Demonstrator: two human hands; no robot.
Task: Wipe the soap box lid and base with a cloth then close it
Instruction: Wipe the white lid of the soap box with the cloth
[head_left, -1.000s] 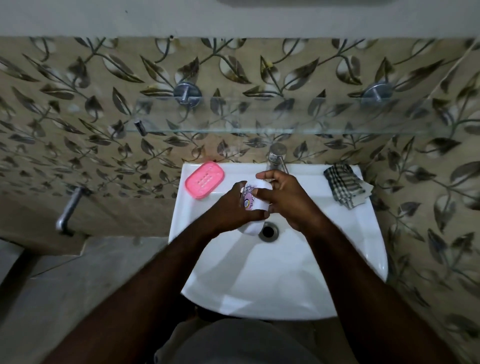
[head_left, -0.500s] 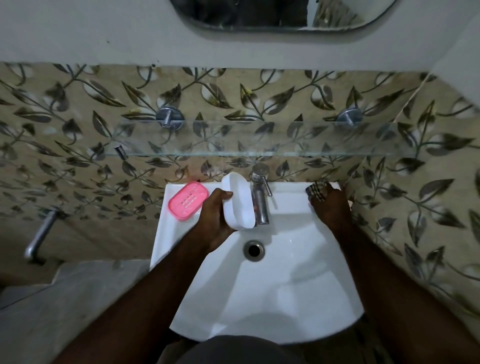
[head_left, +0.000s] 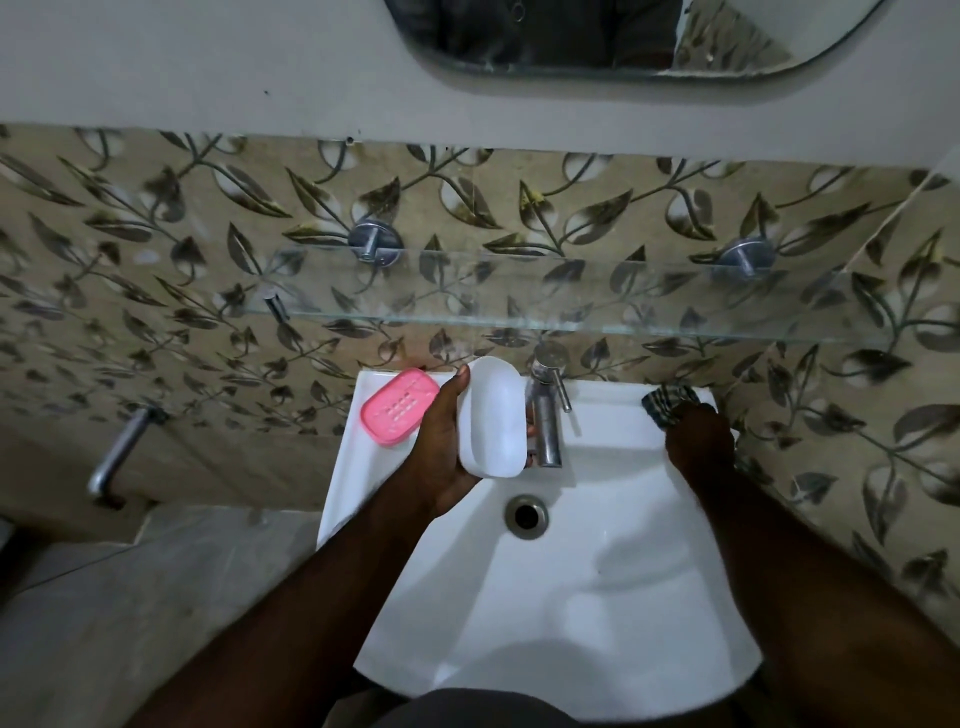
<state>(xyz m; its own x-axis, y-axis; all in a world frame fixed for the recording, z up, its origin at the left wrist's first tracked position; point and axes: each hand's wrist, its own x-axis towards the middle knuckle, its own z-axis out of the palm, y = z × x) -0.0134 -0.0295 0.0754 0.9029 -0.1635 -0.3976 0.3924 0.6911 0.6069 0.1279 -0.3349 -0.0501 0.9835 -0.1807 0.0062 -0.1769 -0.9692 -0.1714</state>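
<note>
My left hand (head_left: 441, 441) grips a white soap box lid (head_left: 493, 415), held upright over the back of the white sink (head_left: 597, 597), just left of the tap. The pink soap box base (head_left: 397, 406) lies on the sink's back left corner, beside my left hand. My right hand (head_left: 698, 439) lies on a checked cloth (head_left: 662, 402) at the sink's back right corner; only the cloth's far end shows, and the fingers are hidden behind the back of the hand.
A steel tap (head_left: 545, 410) stands at the middle of the sink's back edge, close to the lid. A glass shelf (head_left: 519, 291) juts from the leaf-patterned wall above. The drain (head_left: 525, 514) sits mid-basin. A metal pipe (head_left: 119, 452) sticks out at left.
My right hand left the lid and moved to the cloth at the back right. My left hand lifted the lid up beside the tap. The camera tilted upward, revealing the mirror.
</note>
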